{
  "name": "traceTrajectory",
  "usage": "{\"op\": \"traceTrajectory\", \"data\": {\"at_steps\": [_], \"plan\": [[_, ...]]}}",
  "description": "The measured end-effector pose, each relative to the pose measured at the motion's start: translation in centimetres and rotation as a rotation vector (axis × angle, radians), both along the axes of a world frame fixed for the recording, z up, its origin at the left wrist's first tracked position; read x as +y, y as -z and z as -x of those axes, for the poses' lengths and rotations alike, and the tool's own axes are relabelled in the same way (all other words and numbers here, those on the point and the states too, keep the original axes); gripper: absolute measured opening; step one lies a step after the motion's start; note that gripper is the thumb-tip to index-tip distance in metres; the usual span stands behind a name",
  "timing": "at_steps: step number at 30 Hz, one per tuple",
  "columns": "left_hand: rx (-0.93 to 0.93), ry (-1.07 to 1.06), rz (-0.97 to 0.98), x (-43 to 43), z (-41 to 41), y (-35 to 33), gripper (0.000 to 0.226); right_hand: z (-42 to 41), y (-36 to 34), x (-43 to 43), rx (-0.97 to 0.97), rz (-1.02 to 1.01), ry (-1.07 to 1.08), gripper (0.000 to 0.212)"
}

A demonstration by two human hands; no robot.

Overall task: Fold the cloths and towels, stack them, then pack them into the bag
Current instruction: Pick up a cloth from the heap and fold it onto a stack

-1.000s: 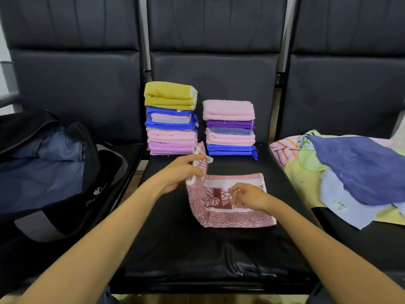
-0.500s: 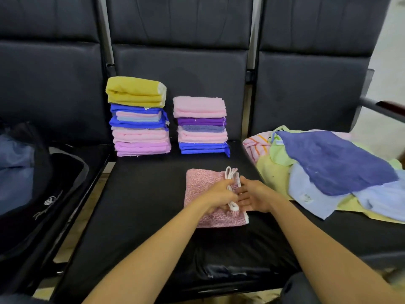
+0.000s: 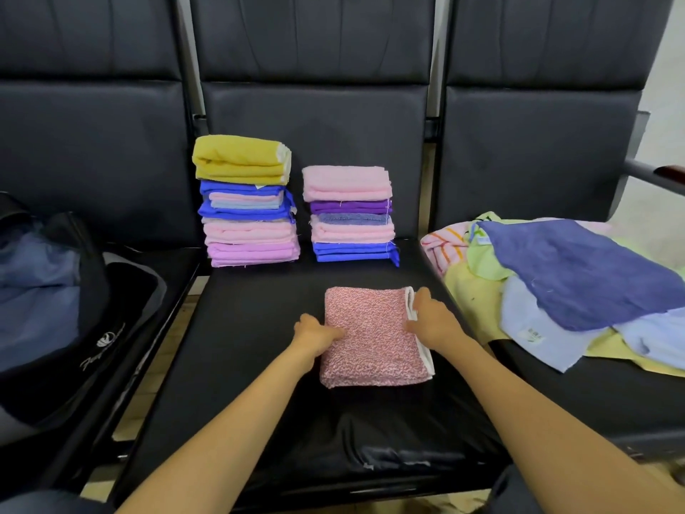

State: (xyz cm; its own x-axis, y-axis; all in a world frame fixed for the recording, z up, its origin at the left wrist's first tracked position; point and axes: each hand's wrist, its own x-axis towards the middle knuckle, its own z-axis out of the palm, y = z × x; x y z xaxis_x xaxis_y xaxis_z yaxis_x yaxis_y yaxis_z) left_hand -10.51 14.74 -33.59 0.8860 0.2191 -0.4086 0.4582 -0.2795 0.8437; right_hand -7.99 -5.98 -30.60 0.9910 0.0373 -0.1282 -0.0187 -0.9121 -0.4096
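A folded pink speckled towel [image 3: 372,335] lies on the middle black seat [image 3: 252,328]. My left hand [image 3: 317,332] grips its left edge with the fingers tucked under. My right hand [image 3: 432,320] holds its right edge, where a white border shows. Behind it stand two stacks of folded cloths: a taller one topped by a yellow towel [image 3: 241,161] and a shorter one topped by a pink towel [image 3: 346,183]. A heap of unfolded cloths [image 3: 578,276] with a dark blue one on top covers the right seat. An open black bag [image 3: 55,302] sits on the left seat.
Black padded backrests [image 3: 315,116] rise right behind the two stacks. A gap with a metal frame [image 3: 174,317] separates the middle seat from the bag's seat. An armrest [image 3: 659,172] sticks out at the far right.
The pink towel went from half open to a folded square. Both hands moved from its right edge to opposite sides of it. The view shifted right, then back.
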Motion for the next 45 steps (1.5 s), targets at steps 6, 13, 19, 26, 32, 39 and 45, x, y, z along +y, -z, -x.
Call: {"op": "traceTrajectory", "data": {"at_steps": [6,13,19,26,32,39,45], "plan": [[0.133,0.03,0.413,-0.3,0.2,-0.3,0.061,0.0,1.2,-0.3,0.049,-0.032,0.053,0.04],[0.051,0.17,0.635,0.7,2.2,-6.9,0.031,0.0,0.1,1.2,0.343,-0.85,0.324,0.052],[-0.06,0.116,0.711,4.9,4.0,-10.7,0.025,2.4,-2.8,4.1,0.856,-1.518,0.184,0.068],[-0.151,0.001,0.486,8.2,3.7,-9.4,0.063,1.9,-3.8,5.4,0.42,-1.499,0.076,0.082],[-0.387,0.231,0.212,8.5,4.1,-9.6,0.041,1.6,-4.2,5.3,0.374,-1.441,-0.137,0.055],[-0.355,0.522,-0.08,8.9,4.7,-9.6,0.1,1.3,-4.6,4.1,0.272,-0.978,-0.333,0.092],[-0.496,0.337,-0.291,7.5,5.3,-9.0,0.095,2.7,-5.3,5.4,-0.009,-0.613,-0.311,0.077]]}}
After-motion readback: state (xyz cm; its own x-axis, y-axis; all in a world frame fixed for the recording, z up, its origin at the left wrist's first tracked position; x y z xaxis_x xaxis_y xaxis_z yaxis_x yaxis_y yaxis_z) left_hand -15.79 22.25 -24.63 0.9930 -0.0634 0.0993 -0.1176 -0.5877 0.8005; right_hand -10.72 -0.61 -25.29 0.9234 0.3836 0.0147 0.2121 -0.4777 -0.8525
